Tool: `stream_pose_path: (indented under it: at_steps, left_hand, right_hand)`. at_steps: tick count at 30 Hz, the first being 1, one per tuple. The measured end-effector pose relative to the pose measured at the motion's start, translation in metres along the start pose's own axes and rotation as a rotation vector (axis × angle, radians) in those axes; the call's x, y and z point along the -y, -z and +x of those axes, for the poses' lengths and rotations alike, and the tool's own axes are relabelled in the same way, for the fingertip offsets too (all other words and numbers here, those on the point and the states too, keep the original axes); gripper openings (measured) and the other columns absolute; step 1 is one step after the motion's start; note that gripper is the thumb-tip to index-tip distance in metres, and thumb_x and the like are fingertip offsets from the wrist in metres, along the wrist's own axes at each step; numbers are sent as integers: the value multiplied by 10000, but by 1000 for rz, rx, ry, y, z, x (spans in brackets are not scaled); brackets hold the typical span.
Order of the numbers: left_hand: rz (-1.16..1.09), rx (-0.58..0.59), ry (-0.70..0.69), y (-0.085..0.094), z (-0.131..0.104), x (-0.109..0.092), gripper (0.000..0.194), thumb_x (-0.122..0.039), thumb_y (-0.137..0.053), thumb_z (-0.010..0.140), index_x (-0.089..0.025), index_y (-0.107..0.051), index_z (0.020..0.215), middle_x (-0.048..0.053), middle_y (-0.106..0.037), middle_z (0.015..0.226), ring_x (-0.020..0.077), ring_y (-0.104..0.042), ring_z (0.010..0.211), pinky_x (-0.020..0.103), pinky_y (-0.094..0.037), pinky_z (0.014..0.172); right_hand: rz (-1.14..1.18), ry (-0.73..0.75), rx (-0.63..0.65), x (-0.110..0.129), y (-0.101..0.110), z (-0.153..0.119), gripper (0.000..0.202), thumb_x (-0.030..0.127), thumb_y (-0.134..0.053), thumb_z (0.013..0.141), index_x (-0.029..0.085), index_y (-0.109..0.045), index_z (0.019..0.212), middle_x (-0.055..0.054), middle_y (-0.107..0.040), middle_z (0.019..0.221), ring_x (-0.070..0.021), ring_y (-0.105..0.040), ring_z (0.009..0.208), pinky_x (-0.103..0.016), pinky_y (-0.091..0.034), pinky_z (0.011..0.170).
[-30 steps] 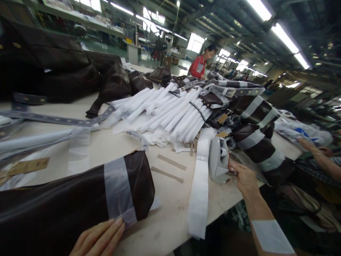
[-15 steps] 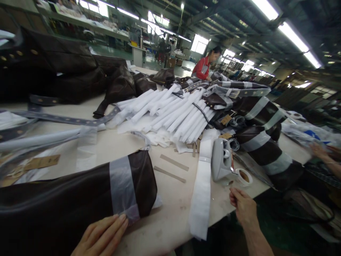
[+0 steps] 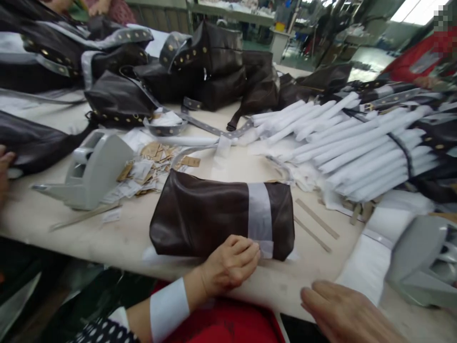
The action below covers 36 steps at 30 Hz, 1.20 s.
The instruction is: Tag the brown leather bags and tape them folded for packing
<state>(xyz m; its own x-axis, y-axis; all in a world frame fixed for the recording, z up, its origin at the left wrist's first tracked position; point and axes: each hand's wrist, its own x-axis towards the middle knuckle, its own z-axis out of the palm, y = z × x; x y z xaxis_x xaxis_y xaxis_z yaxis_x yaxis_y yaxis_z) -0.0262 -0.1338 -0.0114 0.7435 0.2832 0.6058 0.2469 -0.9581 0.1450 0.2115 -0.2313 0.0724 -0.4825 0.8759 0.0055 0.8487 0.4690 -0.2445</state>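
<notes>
A dark brown leather bag lies across the table in front of me. Round its right part runs a translucent wrap strip. My left hand rests against the bag's front lower edge, by the strip's lower end. Its fingers are curled together; whatever may be between them is hidden. Off the bag, at the lower right, is my right hand, smeared by motion. It is near the white flattened wrap and a grey tape dispenser; its grip is unclear.
A second grey tape dispenser stands left, beside piled paper tags. White paper rolls are heaped at right. More brown bags line the back. Thin flat strips lie right of the bag. A co-worker's hand shows at far left.
My view has swung left, bringing the whole bag into sight. My left hand's fingers were flat on the strip and are now curled. My right hand has moved from beside the tape dispenser toward me.
</notes>
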Motion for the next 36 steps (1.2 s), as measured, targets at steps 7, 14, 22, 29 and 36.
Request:
stream_pose_path:
  at_steps: [7, 14, 22, 29, 36]
  left_hand:
    - [12, -28, 8, 2, 2, 0, 193, -107, -442, 907, -94, -635, 908, 82, -633, 1000, 191, -556, 891, 321, -471, 741]
    - [-2, -28, 6, 1, 1, 1, 198, -99, -445, 896, -105, -637, 852, 94, -643, 983, 195, -566, 878, 326, -476, 736]
    - [-12, -70, -2, -1, 1, 2, 192, -83, -453, 886, -85, -640, 842, 86, -643, 951, 204, -573, 905, 339, -486, 759]
    - [4, -41, -7, 0, 1, 2, 192, -71, -457, 883, -89, -643, 837, 77, -639, 956, 198, -568, 926, 337, -483, 785]
    - [17, 0, -34, 0, 0, 2, 193, -109, -447, 892, -97, -639, 876, 91, -620, 1003, 205, -557, 920, 344, -475, 752]
  right_hand:
    - [-235, 225, 125, 3, -4, 90, 218, -2, -473, 653, 213, -481, 689, 19, -529, 582, -156, -493, 510, -283, -256, 537]
    - [-331, 289, 155, -2, -1, 118, 213, -4, -464, 642, 209, -462, 654, 8, -537, 568, -159, -526, 521, -284, -260, 550]
    - [-359, 312, 223, -4, 0, 130, 226, -23, -520, 626, 201, -486, 635, 12, -574, 537, -162, -570, 474, -280, -255, 472]
    - [-298, 294, 306, -10, 4, 132, 233, 2, -600, 692, 197, -472, 674, 20, -602, 554, -161, -597, 480, -272, -235, 442]
    - [-124, 21, 417, -36, 8, 154, 304, 273, -774, 669, 188, -500, 769, 78, -471, 457, -135, -524, 458, -235, -186, 436]
